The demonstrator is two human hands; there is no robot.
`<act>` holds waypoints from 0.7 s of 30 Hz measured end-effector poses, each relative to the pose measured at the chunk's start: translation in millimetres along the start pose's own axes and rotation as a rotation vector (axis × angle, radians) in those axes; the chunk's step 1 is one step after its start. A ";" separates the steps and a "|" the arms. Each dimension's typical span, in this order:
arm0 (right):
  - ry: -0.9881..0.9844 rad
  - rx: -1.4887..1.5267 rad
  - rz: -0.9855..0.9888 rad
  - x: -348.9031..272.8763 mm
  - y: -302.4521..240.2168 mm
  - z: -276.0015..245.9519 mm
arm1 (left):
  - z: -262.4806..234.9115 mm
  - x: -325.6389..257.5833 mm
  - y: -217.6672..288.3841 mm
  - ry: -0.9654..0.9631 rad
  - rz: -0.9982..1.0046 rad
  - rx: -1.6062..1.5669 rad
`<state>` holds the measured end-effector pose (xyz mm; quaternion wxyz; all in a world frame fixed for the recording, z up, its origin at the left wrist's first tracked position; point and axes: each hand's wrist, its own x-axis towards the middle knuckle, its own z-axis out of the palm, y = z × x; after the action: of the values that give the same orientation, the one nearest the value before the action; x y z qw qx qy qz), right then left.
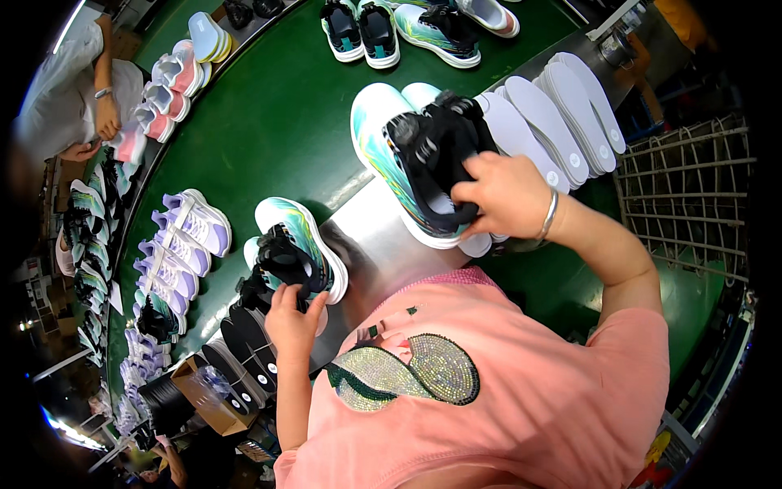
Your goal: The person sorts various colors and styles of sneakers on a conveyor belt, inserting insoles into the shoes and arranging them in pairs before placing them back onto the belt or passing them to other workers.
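My right hand [513, 196] grips the heel collar of a white-and-teal sneaker [376, 138] with a black upper, tilted with its toe pointing away from me. Another light toe [422, 93] shows partly behind it. At the left, my left hand [292, 324] is closed at the heel of a similar teal sneaker [287, 215], thumb and fingers at its collar. A further shoe beneath that one is mostly hidden. Black insoles [244, 338] lie beside my left hand, while stacks of white insoles [562, 118] are beyond my right hand.
The green table [269, 130] has a metal strip [371, 224] nearest me. Purple-and-white sneakers [183, 244] stand at left, teal pairs [379, 33] at the far side. A cardboard box [208, 399] sits lower left, a wire basket [688, 191] at right. Another person [77, 106] handles a pink shoe.
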<state>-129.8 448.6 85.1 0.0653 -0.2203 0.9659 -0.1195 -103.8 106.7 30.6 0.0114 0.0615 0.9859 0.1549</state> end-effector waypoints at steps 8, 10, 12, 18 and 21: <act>-0.165 -0.002 0.080 -47.1 -5.4 68.7 | 33.0 -36.2 4.9 -0.547 0.046 0.128; -0.222 0.010 0.086 -52.0 -5.3 66.5 | 7.5 -22.3 22.7 -0.644 0.048 0.115; -0.301 0.052 0.135 -54.0 -2.0 56.7 | -19.4 -0.3 49.5 -0.578 0.043 -0.050; -0.227 0.286 -0.138 -19.5 36.6 -21.4 | -98.6 46.8 131.2 -0.430 0.660 -1.045; -0.009 0.509 0.014 43.9 64.9 -42.4 | -128.6 35.8 167.6 -0.387 0.672 -1.488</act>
<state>-203.3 494.5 105.8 0.1238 -0.1904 0.9060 -0.3573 -125.0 230.4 204.2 0.1711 0.3538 0.5363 0.7470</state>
